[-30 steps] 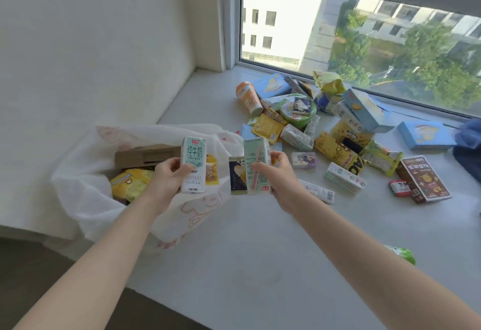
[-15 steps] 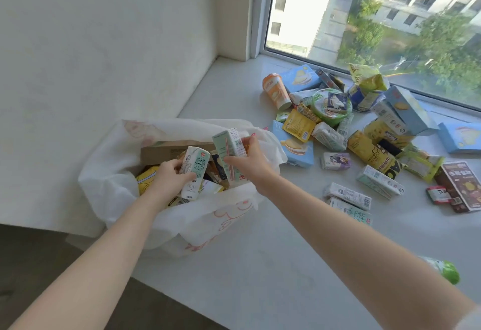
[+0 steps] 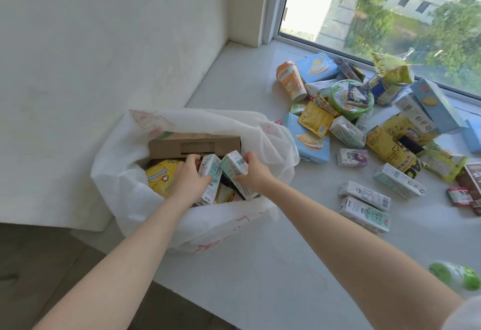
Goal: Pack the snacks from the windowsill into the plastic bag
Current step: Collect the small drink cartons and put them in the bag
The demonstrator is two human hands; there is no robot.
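Reaching into the plastic bag.
Gripping a white carton in left hand, green carton in right hand; bare windowsill beside the bag.

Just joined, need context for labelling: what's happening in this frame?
A person is packing snacks into a white plastic bag on the windowsill. The left hand holds a white milk carton and the right hand a mint-green carton, both inside the bag's mouth beside a brown cardboard box and a yellow packet. Many snacks lie unpacked on the sill, including two milk cartons and an orange cup.
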